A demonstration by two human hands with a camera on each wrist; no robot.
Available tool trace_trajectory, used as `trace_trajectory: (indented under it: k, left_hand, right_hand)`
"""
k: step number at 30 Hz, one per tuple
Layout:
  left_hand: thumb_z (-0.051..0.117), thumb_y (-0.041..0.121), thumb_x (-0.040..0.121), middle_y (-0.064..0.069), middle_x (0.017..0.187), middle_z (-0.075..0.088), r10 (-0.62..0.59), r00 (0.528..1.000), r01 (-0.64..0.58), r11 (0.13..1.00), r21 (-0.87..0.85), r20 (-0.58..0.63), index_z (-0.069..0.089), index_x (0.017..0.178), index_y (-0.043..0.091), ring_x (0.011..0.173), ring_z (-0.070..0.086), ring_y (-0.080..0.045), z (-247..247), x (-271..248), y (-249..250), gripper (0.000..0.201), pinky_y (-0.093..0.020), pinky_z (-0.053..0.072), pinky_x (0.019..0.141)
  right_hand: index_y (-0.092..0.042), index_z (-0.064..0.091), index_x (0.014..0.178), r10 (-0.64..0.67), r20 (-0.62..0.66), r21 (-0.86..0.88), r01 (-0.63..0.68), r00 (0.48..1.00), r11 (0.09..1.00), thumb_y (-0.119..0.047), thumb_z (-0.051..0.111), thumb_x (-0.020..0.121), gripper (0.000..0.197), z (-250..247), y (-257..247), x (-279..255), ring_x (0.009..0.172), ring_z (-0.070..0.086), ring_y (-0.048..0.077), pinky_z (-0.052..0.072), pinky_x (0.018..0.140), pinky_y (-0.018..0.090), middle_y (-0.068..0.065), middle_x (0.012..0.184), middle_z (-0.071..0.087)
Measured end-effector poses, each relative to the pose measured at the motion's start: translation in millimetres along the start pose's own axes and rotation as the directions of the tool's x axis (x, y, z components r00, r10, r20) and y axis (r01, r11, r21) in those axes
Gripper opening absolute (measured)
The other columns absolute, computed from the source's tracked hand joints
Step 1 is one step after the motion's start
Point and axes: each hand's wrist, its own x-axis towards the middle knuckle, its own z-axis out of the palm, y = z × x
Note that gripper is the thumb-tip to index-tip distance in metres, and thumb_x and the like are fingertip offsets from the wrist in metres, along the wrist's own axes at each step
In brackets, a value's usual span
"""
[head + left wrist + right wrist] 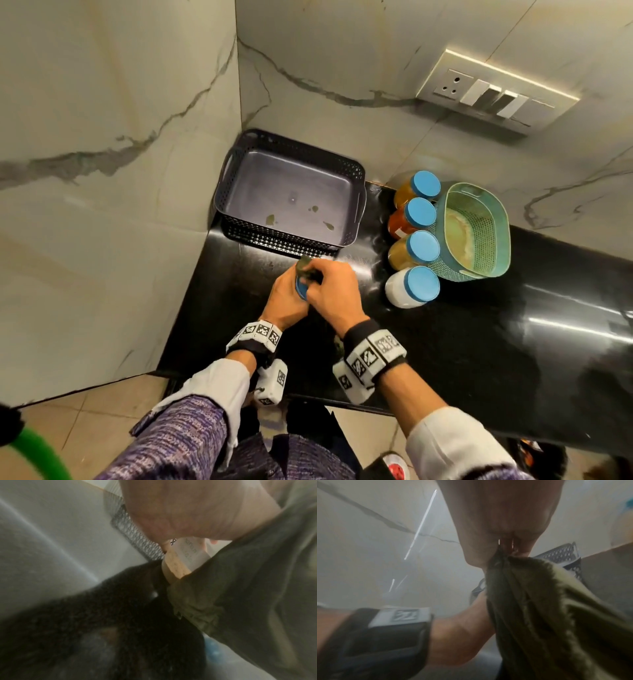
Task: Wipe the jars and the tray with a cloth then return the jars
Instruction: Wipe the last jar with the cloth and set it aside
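- Left hand [286, 296] gripping blue-lidded jar [302, 289] above black counter [462, 342], near dark tray [354, 192].
- Right hand [334, 296] clutching olive cloth [306, 269] against jar.
- Four blue-lidded jars [416, 245] lined up just beside teal basket [501, 219].
- Tray floor spotted.

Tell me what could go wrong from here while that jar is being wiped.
The jar stands near the counter's front edge; if the left hand's grip slips as the cloth rubs, it might fall. The tray still shows stains; returning jars early would cover them.
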Motion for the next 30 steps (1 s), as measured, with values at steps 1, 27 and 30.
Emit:
trace_trajectory:
  k: [1, 27, 30]
  left_hand:
    - [0.078, 0.003, 0.080, 0.009, 0.104, 0.076, 0.003, 1.000, -0.003, 1.000, 0.008, 0.009, 0.068, 0.110, 0.037, 0.097, 0.072, -0.007, -0.4, 1.8, 1.7, 0.047, -0.034, 0.058, 0.088]
    - [0.089, 0.025, 0.069, 0.004, 0.113, 0.075, 0.022, 0.998, -0.023, 0.999, 0.030, 0.053, 0.069, 0.119, 0.024, 0.106, 0.072, -0.017, -2.6, 8.3, 5.5, 0.053, -0.040, 0.058, 0.095]
    - [0.073, 0.019, 0.076, 0.004, 0.109, 0.075, 0.043, 0.999, -0.043, 0.999, 0.014, 0.006, 0.070, 0.114, 0.025, 0.103, 0.073, -0.019, -1.8, 5.0, 0.5, 0.038, -0.049, 0.059, 0.095]
  right_hand:
    - [-0.022, 0.074, 0.087, 0.037, -0.039, -0.023, -0.037, 0.999, 0.999, -0.018, 0.069, 0.074, 0.015, -3.6, 7.6, 6.8, 0.076, 0.069, 0.019, 0.056, 0.069, 0.039, -0.004, 0.081, 0.076]
    - [-0.022, 0.078, 0.090, 0.119, -0.150, -0.017, -0.123, 0.981, 0.992, -0.010, 0.069, 0.070, 0.025, -8.4, 19.6, -12.9, 0.080, 0.071, 0.020, 0.059, 0.076, 0.038, -0.004, 0.086, 0.078]
    - [-0.022, 0.078, 0.091, 0.004, -0.034, -0.008, -0.004, 0.999, 1.000, -0.011, 0.066, 0.067, 0.029, 8.5, -0.5, -35.7, 0.084, 0.072, 0.020, 0.058, 0.081, 0.034, -0.003, 0.089, 0.078]
